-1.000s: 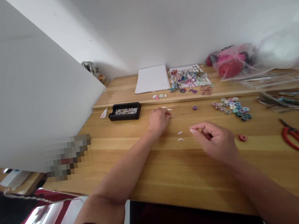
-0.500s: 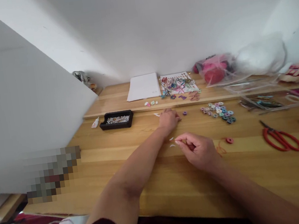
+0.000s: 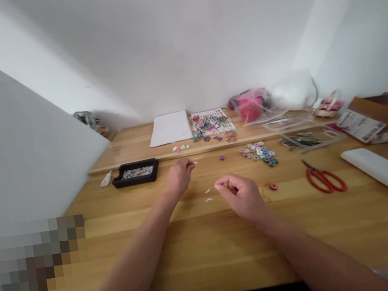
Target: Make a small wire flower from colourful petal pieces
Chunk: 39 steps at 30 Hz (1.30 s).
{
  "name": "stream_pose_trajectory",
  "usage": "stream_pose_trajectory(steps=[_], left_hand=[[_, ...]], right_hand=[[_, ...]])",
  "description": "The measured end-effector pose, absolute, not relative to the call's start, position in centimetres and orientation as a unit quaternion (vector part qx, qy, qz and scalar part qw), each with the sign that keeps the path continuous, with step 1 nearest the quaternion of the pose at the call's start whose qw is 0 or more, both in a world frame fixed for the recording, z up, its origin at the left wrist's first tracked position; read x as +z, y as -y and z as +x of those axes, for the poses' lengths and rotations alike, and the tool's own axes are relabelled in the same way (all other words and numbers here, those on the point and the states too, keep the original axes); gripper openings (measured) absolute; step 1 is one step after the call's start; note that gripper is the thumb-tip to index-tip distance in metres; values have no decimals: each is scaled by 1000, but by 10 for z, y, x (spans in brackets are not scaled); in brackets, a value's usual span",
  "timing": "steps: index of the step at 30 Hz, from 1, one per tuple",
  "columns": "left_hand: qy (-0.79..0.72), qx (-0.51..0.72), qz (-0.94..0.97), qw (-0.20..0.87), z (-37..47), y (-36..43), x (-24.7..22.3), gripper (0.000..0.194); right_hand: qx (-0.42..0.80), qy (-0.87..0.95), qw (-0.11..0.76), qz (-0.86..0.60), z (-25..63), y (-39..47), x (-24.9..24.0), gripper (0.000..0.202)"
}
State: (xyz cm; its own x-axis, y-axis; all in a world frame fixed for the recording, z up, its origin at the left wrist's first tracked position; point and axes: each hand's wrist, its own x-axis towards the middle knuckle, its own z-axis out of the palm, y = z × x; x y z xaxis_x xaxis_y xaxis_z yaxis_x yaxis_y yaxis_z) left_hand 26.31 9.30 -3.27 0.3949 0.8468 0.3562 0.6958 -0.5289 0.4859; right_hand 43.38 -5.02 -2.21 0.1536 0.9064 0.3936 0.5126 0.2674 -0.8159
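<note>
My left hand [image 3: 179,177] is over the middle of the table, its thumb and fingers drawn together in a pinch. Right at its fingertips are small thin white slivers [image 3: 196,163]; whether one is gripped I cannot tell. My right hand [image 3: 241,195] is closed in a pinch too, the other fingers curled in, and anything between the tips is too small to make out. Between the hands lie two white curved slivers [image 3: 209,200]. Just right of my right hand, an orange thread [image 3: 266,194] lies loosely beside a red bobbin [image 3: 273,186].
A black tray [image 3: 116,182] of small shiny pieces and a white glue bottle [image 3: 106,179] are at left. Thread bobbins [image 3: 259,151], red-handled scissors [image 3: 325,180], a white device [image 3: 383,170] and a cardboard box [image 3: 372,115] are at right. White paper [image 3: 169,128] lies on the back ledge.
My left hand has moved left and its fingers have come together near the white slivers. My right hand keeps its pinch. The view has turned right, bringing the cardboard box into sight.
</note>
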Motion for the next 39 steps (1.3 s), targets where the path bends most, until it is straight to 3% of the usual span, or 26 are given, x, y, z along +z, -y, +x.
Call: stream_pose_trajectory(steps=[9, 22, 39], left_hand=[[-522, 275, 795, 141, 225, -85, -33, 6], [-531, 175, 826, 68, 232, -83, -56, 10], [-542, 150, 826, 37, 228, -77, -56, 11]], right_hand=[[186, 573, 515, -610, 443, 41, -27, 21], [167, 592, 509, -602, 442, 41, -28, 21], [162, 578, 504, -621, 446, 38, -32, 24]])
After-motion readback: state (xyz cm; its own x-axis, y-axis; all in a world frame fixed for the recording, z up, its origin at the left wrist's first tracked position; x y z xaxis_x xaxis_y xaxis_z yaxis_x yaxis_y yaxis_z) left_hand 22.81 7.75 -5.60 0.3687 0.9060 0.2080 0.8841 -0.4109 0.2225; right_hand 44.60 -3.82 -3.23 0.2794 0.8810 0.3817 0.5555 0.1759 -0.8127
